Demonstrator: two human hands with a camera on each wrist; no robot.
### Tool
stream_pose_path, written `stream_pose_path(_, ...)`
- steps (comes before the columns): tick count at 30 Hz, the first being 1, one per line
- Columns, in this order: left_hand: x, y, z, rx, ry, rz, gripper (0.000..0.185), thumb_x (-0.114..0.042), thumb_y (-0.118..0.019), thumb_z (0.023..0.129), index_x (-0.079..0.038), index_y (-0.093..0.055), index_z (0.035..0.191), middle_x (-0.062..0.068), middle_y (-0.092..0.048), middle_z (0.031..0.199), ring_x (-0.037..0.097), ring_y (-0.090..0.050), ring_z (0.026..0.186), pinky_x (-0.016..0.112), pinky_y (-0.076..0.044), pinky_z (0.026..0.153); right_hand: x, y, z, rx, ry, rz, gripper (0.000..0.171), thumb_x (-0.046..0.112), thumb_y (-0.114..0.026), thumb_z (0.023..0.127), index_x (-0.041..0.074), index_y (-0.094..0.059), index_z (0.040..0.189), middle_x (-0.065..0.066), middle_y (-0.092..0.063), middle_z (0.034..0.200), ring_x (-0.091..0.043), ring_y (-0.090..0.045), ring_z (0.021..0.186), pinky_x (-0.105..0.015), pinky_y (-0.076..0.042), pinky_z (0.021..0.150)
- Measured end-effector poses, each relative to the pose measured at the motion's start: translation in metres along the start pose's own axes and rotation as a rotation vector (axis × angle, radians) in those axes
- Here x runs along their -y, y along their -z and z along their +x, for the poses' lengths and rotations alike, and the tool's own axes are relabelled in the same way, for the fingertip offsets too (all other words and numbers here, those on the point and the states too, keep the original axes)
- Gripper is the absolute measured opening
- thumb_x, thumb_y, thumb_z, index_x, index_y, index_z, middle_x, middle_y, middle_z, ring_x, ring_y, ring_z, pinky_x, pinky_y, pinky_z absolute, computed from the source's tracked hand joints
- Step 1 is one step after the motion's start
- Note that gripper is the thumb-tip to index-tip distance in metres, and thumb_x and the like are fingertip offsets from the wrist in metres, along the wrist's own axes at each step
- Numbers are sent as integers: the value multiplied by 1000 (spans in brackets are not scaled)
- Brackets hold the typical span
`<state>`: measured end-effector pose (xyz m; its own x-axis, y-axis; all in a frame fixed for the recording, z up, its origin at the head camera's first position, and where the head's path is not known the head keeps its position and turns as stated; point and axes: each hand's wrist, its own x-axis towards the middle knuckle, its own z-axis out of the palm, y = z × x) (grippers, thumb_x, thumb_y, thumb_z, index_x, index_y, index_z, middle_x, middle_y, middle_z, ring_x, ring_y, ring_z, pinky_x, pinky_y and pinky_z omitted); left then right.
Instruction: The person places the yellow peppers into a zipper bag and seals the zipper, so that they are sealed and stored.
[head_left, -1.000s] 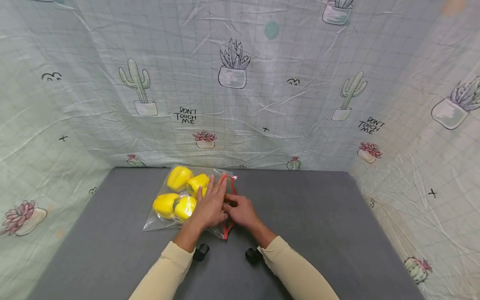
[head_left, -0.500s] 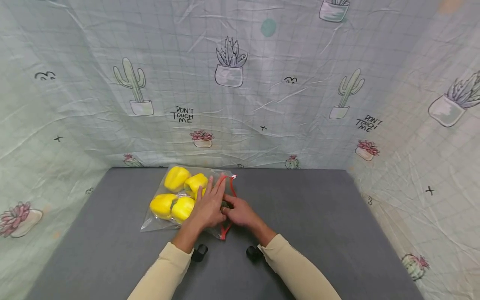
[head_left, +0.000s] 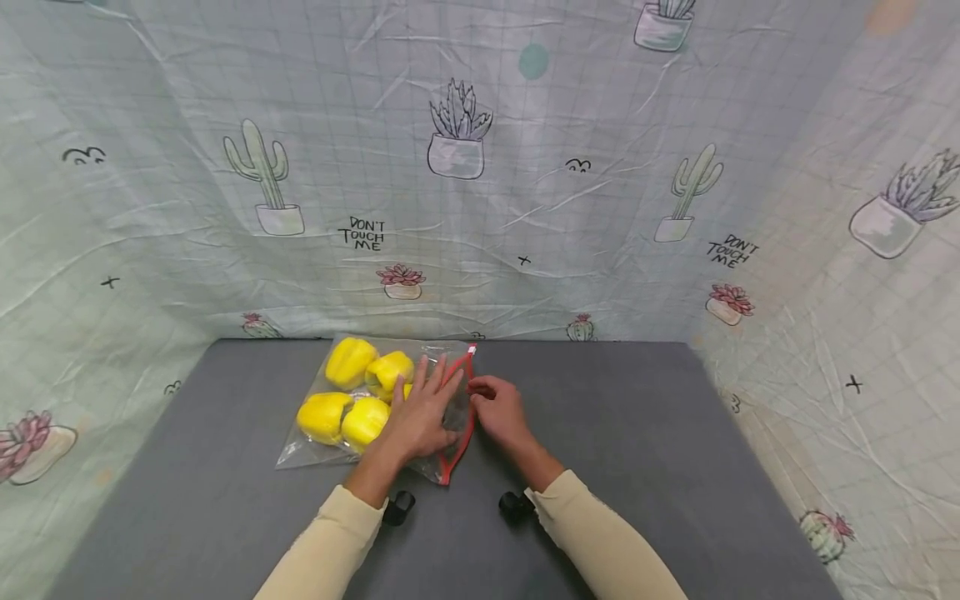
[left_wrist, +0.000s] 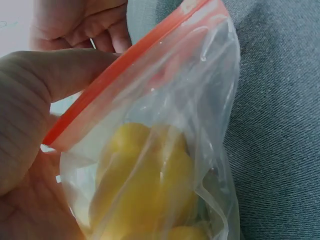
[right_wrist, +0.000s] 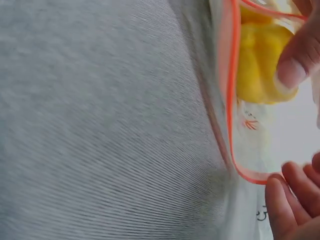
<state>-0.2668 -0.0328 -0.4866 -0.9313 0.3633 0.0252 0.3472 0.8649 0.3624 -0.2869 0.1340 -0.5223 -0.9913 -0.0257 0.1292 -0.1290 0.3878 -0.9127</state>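
Observation:
A clear zip bag (head_left: 296, 455) with a red zip rim (head_left: 460, 457) lies flat, holding several yellow bell peppers (head_left: 324, 418). My left hand (head_left: 422, 417) rests on the bag near its mouth, its fingers spread and straight. In the left wrist view, the left thumb (left_wrist: 75, 70) lies against the red rim. At the mouth's right side, my right hand (head_left: 501, 414) pinches the rim between thumb and fingertips (right_wrist: 280, 200). The mouth gapes in the right wrist view, with a yellow pepper (right_wrist: 260, 65) showing inside. The left hand partly hides one pepper.
The grey tabletop (head_left: 622, 467) extends around the bag. Behind it hangs a pale curtain (head_left: 525, 208) printed with cacti, also along both sides. Black wrist cameras (head_left: 399, 507) sit under both cuffs.
My right hand has moved right, away from the left hand, drawing one side of the red rim with it. The bag's mouth is wider. The left hand stays on the bag.

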Motion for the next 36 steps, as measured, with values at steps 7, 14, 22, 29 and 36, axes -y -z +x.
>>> stream_pose_path(7,6,3,1,-12,-75,-107,84,-38,-79,88,-23,-41,161,21,-18,174,46,-6,163,77,-8,123,5,2,13,-169,-133,-47,25,17,-62,100,4,-75,116,-15,-76,113,-30,-69,103,-44,-56,86)
stream_pose_path(14,16,20,11,-11,-119,-385,69,-39,-68,98,-18,-45,159,24,-32,168,47,-14,162,71,-17,126,8,-7,29,-152,-181,158,34,23,-56,105,-1,-72,123,-19,-74,114,-30,-71,102,-44,-58,92)
stream_pose_path(22,31,48,51,-44,-52,-451,58,-29,-63,103,-3,-50,154,19,-55,155,39,-51,145,57,-42,119,22,-10,47,-77,-233,264,33,24,-65,102,-1,-70,122,-21,-75,113,-31,-73,98,-32,-58,81)
stream_pose_path(29,36,50,86,-39,-65,-429,47,-18,-58,105,3,-56,147,21,-60,149,39,-54,143,54,-41,120,30,-13,54,-58,-239,347,28,15,-66,99,-7,-70,116,-24,-76,103,-27,-73,86,-39,-62,82)
stream_pose_path(36,37,36,106,-40,-80,-465,41,-13,-59,104,5,-61,141,23,-63,144,40,-58,137,54,-45,117,23,-13,63,-36,-207,288,26,-4,-62,93,-9,-68,118,-20,-77,96,-11,-62,69,-22,-52,64)
